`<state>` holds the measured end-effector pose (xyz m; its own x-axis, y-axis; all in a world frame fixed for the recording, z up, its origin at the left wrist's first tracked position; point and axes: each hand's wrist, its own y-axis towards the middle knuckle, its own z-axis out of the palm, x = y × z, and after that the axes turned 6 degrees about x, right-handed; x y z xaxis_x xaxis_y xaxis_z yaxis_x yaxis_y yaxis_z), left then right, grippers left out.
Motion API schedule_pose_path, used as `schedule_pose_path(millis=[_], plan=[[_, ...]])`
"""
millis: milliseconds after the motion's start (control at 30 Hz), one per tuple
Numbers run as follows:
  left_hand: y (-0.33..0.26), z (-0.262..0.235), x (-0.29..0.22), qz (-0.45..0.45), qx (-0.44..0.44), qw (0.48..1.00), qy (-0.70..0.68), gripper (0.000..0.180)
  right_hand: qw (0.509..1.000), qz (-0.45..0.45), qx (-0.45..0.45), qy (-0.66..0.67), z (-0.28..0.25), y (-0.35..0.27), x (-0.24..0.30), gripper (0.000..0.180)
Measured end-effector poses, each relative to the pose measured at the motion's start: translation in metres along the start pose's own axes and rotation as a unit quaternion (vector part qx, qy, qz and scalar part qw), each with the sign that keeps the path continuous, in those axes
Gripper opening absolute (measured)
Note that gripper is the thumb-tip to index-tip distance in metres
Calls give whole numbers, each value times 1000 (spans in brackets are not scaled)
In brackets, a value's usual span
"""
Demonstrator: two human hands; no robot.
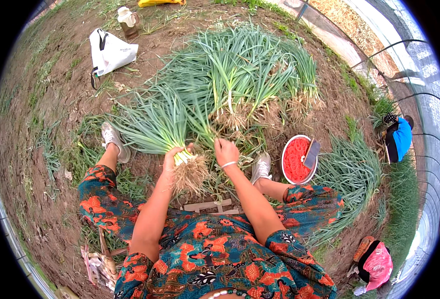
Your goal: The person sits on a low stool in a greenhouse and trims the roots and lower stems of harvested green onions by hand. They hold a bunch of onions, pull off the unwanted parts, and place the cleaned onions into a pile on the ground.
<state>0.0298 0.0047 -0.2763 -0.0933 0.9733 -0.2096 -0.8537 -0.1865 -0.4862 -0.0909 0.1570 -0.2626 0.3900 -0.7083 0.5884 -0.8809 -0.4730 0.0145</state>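
Note:
My left hand (172,157) is wrapped round a bunch of spring onions (165,119), just above the white stems. Their pale, tangled roots (189,175) hang toward me, and the long green leaves fan out ahead. To its right, my right hand (226,152) is closed, with a few slim green onion leaves, slightly blurred, running up-left from its fingers; their exact grip is partly hidden. Just beyond both hands lies a large pile of spring onions (250,65), with roots facing me.
A white bowl (283,167) of red rubber bands (295,157) stands by my right shoe, a flat grey rectangular object (311,153) on it. More green leaves (352,172) lie farther right. A white bag (112,52) and a bottle (128,22) are at the far left; two people crouch at right.

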Motion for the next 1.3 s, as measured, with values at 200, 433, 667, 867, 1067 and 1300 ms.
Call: schedule_pose_path(millis=[200,433,667,867,1067,1300], plan=[[-9,-7,7,-67,25,997,29,23,992,-110,-46,31,13,-26,11,28],[-14,5,8,-28,-9,998,55,24,995,-72,-15,63,4,-26,26,31],[-15,7,8,-32,-33,998,46,24,977,-205,11,53,17,-37,23,20],[-11,4,0,-2,-27,995,93,24,970,-197,-71,-122,6,-29,-8,16],[-12,6,-1,-5,-47,996,73,16,982,-53,-29,-177,8,-26,-77,14],[-15,7,-17,3,-35,998,48,18,948,208,155,-187,-21,-27,-114,27]])
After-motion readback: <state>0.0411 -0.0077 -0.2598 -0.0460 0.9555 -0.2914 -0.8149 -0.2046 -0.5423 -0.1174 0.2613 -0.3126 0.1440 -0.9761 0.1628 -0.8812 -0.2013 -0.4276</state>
